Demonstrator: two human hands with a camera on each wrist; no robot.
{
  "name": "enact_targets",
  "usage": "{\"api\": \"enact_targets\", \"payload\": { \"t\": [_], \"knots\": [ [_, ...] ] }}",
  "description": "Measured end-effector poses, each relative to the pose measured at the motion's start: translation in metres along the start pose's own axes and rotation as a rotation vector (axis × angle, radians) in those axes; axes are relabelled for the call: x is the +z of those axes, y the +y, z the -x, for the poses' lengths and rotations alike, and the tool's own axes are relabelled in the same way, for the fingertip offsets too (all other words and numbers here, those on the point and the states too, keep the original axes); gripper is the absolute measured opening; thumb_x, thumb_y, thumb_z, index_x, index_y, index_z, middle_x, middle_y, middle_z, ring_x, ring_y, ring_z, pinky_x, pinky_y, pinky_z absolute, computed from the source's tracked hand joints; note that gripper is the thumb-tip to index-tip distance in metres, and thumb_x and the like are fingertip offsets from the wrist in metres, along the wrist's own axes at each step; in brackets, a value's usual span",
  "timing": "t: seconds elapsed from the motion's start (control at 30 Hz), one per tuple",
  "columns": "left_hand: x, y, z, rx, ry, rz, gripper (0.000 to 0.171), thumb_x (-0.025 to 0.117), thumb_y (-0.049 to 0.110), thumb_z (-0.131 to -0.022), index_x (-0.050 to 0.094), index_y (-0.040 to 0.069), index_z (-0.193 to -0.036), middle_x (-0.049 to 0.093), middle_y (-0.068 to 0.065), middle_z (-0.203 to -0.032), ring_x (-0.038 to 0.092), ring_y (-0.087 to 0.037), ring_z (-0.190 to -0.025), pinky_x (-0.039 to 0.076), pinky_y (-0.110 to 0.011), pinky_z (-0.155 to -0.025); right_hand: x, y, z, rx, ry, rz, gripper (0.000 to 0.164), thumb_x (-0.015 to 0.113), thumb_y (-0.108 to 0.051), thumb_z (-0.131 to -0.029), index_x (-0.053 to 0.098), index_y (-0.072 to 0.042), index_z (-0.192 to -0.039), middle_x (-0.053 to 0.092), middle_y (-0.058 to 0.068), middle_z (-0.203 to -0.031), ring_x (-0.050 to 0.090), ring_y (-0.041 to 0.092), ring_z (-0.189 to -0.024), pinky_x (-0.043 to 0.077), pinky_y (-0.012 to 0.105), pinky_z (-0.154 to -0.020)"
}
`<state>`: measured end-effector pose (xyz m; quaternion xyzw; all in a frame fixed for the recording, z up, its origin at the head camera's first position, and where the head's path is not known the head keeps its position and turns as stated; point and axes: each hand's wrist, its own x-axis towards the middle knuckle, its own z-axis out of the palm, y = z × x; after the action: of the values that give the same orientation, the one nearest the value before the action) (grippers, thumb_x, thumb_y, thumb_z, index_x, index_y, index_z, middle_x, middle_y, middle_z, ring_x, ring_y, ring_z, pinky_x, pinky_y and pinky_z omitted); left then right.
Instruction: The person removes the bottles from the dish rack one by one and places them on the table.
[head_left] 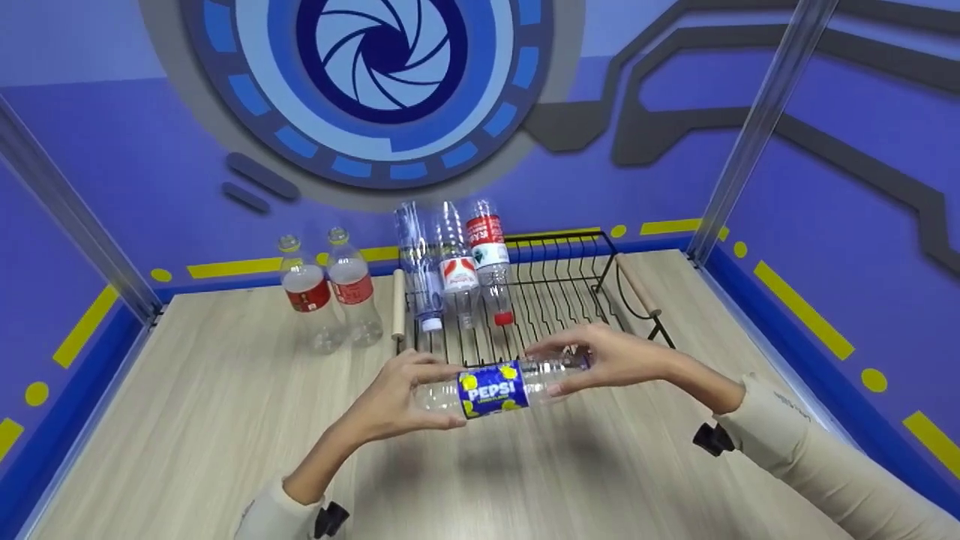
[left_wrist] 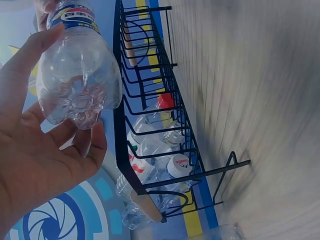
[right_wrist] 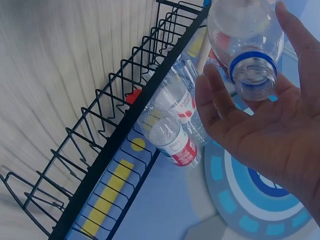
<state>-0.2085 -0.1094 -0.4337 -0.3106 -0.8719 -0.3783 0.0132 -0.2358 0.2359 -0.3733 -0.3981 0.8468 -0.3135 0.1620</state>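
Both hands hold a clear plastic Pepsi bottle (head_left: 493,390) with a blue and yellow label, lying roughly level above the table. Around its base end curls my left hand (head_left: 397,397), the thumb on the near side. My right hand (head_left: 611,356) grips the neck end between thumb and fingers. The right wrist view shows the bottle's neck (right_wrist: 253,75) with a blue ring and no cap. Just behind the bottle stands a black wire rack (right_wrist: 111,154). Three clear bottles lie in its left part: one with a white cap (head_left: 420,262), one red-and-white labelled (head_left: 459,274), one red-capped (head_left: 489,244).
Two clear bottles with red labels (head_left: 307,296) (head_left: 352,289) stand upright left of the rack. Wooden handles (head_left: 637,285) flank the rack's sides. Blue patterned panels (head_left: 585,195) enclose the wooden table (head_left: 225,420) behind and on both sides.
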Motion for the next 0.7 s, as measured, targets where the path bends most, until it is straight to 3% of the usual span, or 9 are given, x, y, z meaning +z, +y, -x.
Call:
{"api": "enact_targets", "payload": {
  "t": [0.2,0.33,0.5,0.7],
  "knots": [
    [-0.007,-0.004,0.004,-0.072,0.047,0.009,0.062,0.088,0.053,-0.072,0.075,0.024,-0.126,0.069,-0.005,-0.117,0.054,-0.020,-0.108,0.048,-0.045,-0.090,-0.016,0.012,0.012,-0.019,0.092,0.007,0.044,0.070,-0.027,-0.098,0.062,-0.009,-0.138,0.068,0.010,-0.136,0.067,0.025,-0.116,0.057,0.032,-0.093],
    [-0.013,-0.007,0.007,-0.164,0.098,0.056,0.064,0.090,0.049,-0.072,0.073,0.021,-0.128,0.069,-0.007,-0.114,0.056,-0.023,-0.105,0.051,-0.048,-0.089,-0.031,0.028,0.021,0.012,0.158,-0.030,0.039,0.067,-0.018,-0.099,0.063,-0.005,-0.136,0.068,0.014,-0.133,0.065,0.014,-0.109,0.056,0.026,-0.086],
    [-0.025,-0.010,0.010,-0.288,0.175,0.136,0.065,0.091,0.039,-0.074,0.070,0.019,-0.132,0.070,-0.007,-0.120,0.062,-0.028,-0.108,0.053,-0.044,-0.090,-0.045,0.052,0.034,0.104,0.235,-0.071,0.038,0.064,-0.017,-0.101,0.062,-0.003,-0.137,0.067,0.017,-0.130,0.063,0.012,-0.110,0.054,0.022,-0.089],
    [-0.040,-0.017,0.017,-0.417,0.242,0.181,0.067,0.087,0.039,-0.080,0.064,0.019,-0.140,0.067,-0.009,-0.132,0.060,-0.033,-0.121,0.049,-0.045,-0.099,-0.058,0.080,0.050,0.266,0.315,-0.043,0.042,0.062,-0.026,-0.103,0.061,-0.010,-0.141,0.067,0.014,-0.130,0.061,0.023,-0.118,0.050,0.022,-0.092]
  ]
}}
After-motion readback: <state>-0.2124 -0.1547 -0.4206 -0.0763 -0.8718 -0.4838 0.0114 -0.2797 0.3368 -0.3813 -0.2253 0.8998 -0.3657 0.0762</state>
